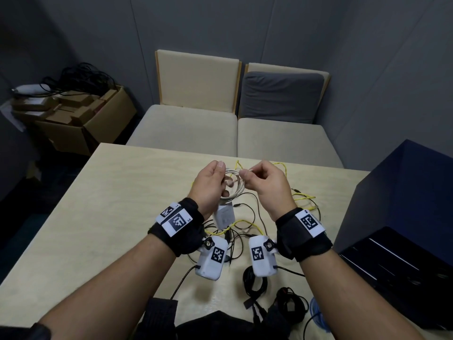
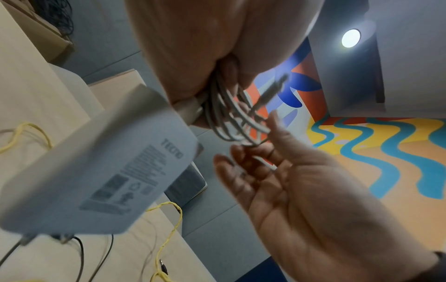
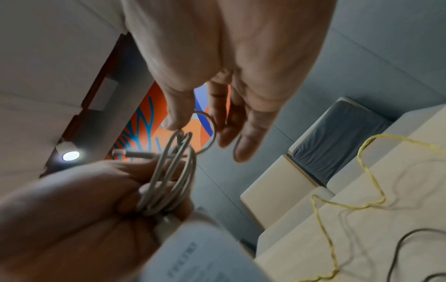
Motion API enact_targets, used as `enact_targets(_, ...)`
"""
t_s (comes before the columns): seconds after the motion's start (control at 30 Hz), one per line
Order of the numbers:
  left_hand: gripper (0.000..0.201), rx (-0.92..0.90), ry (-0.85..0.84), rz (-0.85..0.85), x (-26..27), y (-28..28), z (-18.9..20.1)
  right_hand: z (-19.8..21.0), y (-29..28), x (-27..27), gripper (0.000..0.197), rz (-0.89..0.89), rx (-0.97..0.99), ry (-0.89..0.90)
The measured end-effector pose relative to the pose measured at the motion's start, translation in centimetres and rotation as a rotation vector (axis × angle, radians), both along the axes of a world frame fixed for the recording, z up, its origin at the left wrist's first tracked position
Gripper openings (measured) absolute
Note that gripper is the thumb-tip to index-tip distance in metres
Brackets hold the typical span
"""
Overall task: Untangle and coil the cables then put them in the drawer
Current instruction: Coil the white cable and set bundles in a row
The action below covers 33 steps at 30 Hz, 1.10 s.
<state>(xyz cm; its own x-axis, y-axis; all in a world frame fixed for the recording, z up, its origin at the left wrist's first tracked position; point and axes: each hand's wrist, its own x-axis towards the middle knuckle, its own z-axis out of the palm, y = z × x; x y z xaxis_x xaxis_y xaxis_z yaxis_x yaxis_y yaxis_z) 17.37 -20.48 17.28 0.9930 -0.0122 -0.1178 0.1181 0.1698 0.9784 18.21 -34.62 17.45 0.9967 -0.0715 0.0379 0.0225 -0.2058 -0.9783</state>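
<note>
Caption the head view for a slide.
Left hand grips a coiled white cable while the right hand pinches its end above the table.

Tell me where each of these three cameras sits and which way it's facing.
Head: on the head, looks down at the table; both forearms, left hand, right hand show.
Left wrist: looks up along the left palm at the white cable coil.
Right wrist: looks up along the right palm.
All share the coil and white charger.

We read "TECNO" on the white charger block (image 2: 101,171); the fine print and symbols beneath it stay illegible. Square coded markers on the wrist bands (image 1: 178,222) carry no readable text.
</note>
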Motion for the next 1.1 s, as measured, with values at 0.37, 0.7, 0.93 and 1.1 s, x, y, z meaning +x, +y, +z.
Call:
enact_targets(0.37,0.028,-0.030,0.056,-0.023,0.1,-0.8,-0.3,-1.4,-0.2,0.1,0.052,0.163,-0.232,0.125)
enact_targets(0.7,0.029,0.084,-0.023,-0.060,0.0,-0.8,-0.8,-0.9,0.3,0.1,0.046,0.100,-0.051,0.356)
enact_targets(0.93,0.024,0.101,-0.018,0.029,0.5,-0.4,-1.6,0.8,0.0,-0.1,0.053,0.144,-0.547,0.217)
enact_targets(1.1,0.025,0.214,-0.044,0.013,0.6,-0.4,-1.6,2.9,-0.3,-0.6,0.033,0.202,-0.373,-0.121)
